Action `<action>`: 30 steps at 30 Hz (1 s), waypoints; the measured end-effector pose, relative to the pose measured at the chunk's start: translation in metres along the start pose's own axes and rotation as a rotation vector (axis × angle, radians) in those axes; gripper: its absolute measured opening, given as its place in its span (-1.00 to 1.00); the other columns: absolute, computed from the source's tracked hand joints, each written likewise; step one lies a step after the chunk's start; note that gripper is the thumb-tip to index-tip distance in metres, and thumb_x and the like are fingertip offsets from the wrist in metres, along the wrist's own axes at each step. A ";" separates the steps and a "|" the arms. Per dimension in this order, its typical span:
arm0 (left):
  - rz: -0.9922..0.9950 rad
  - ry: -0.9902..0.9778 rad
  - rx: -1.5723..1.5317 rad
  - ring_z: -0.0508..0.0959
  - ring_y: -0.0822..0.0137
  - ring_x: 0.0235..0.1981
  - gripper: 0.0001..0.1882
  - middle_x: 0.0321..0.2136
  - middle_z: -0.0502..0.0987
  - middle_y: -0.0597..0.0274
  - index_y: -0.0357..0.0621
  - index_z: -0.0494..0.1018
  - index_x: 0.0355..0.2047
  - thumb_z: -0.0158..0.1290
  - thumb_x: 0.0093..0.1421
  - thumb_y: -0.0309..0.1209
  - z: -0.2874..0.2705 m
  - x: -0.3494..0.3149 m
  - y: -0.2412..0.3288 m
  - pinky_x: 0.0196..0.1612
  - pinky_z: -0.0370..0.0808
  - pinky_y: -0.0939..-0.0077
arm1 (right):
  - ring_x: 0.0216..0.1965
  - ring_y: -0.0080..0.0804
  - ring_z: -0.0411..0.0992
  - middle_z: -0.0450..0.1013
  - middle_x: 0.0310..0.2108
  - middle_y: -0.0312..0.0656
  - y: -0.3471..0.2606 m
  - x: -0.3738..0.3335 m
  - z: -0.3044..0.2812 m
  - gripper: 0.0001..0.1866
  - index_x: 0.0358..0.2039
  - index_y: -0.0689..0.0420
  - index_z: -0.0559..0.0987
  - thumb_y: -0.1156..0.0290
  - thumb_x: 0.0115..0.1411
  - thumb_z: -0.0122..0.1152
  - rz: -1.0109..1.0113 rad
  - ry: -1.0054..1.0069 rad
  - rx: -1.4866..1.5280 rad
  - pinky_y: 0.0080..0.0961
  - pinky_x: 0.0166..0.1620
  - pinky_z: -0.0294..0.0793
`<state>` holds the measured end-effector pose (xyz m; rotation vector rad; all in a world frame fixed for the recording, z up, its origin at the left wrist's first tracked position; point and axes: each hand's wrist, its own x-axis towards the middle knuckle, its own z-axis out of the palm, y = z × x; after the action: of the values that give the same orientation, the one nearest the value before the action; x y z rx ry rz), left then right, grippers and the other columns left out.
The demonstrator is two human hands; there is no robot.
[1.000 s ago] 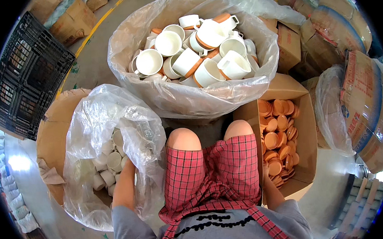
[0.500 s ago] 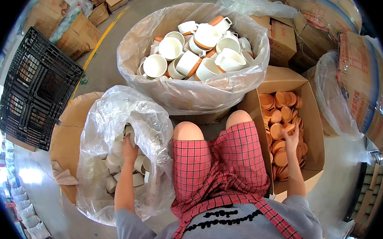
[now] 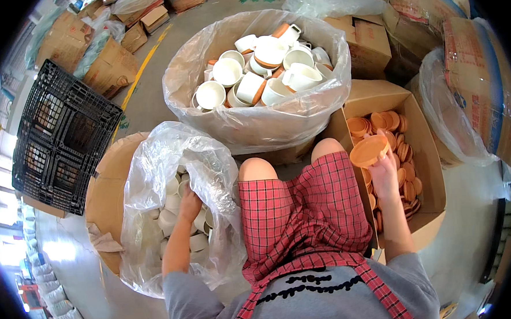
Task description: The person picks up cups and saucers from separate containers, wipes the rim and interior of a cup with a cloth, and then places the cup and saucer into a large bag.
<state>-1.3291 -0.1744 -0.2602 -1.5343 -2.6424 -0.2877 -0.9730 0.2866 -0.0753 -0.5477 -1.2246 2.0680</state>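
My left hand [image 3: 190, 207] reaches into a clear plastic bag [image 3: 147, 191] on the left, its fingers closed on the rim of a white mug [image 3: 183, 187]. Other white mugs [image 3: 167, 220] lie loose around it, partly hidden by the plastic. On the right, my right hand [image 3: 385, 171] holds up a round orange-brown disc [image 3: 369, 150] with a raised rim, tilted towards me. Below that hand stands a cardboard box [image 3: 426, 150] with a heap of similar discs [image 3: 409, 189].
Ahead of my knees, a large plastic-lined container [image 3: 254, 128] holds a pile of white mugs with orange-brown bases [image 3: 302, 76]. A black plastic pallet [image 3: 63, 138] leans at the left. Taped cartons [image 3: 477, 84] are stacked at the right.
My right hand has risen out of the disc box, lifting one disc towards me. My left hand stays in the bag at the mug. The whole view has shifted a little.
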 end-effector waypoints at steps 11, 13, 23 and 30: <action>-0.744 0.977 -1.551 0.37 0.19 0.03 -0.59 0.01 0.34 0.06 -0.28 0.17 0.10 -0.14 0.29 -0.39 -0.208 -0.002 0.218 0.09 0.32 0.20 | 0.24 -0.25 0.10 0.06 0.26 -0.06 0.052 -0.011 0.122 0.04 0.31 0.12 -0.02 0.30 -0.12 0.41 0.100 -0.613 -0.100 -0.34 0.22 0.14; -0.653 0.918 -1.674 0.34 0.16 0.08 -0.56 0.05 0.30 0.06 -0.29 0.13 0.14 -0.16 0.31 -0.35 -0.197 0.026 0.251 0.13 0.28 0.16 | 0.24 -0.21 0.10 0.08 0.24 -0.04 0.047 -0.011 0.148 0.06 0.29 0.14 0.02 0.23 -0.16 0.45 -0.118 -0.762 -0.364 -0.33 0.22 0.14; -0.360 0.555 -1.752 0.36 0.33 0.01 -0.65 -0.05 0.34 0.14 -0.28 0.18 0.02 -0.14 0.31 -0.34 -0.159 0.077 0.317 0.09 0.29 0.35 | 0.23 -0.07 0.11 0.12 0.22 -0.01 0.006 -0.019 0.126 0.07 0.25 0.18 0.12 0.24 -0.28 0.48 -0.401 -0.760 -0.734 -0.24 0.22 0.14; -0.398 0.448 -1.701 0.37 0.41 -0.06 -0.71 -0.13 0.36 0.19 -0.25 0.22 -0.05 -0.14 0.32 -0.33 -0.146 0.073 0.328 0.03 0.31 0.44 | 0.24 -0.05 0.10 0.12 0.22 0.01 0.014 -0.018 0.107 0.07 0.25 0.18 0.12 0.25 -0.28 0.49 -0.376 -0.798 -0.721 -0.23 0.23 0.12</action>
<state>-1.0860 0.0173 -0.0649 -0.6110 -1.9597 -2.8782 -1.0340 0.2047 -0.0371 0.2633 -2.3488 1.4945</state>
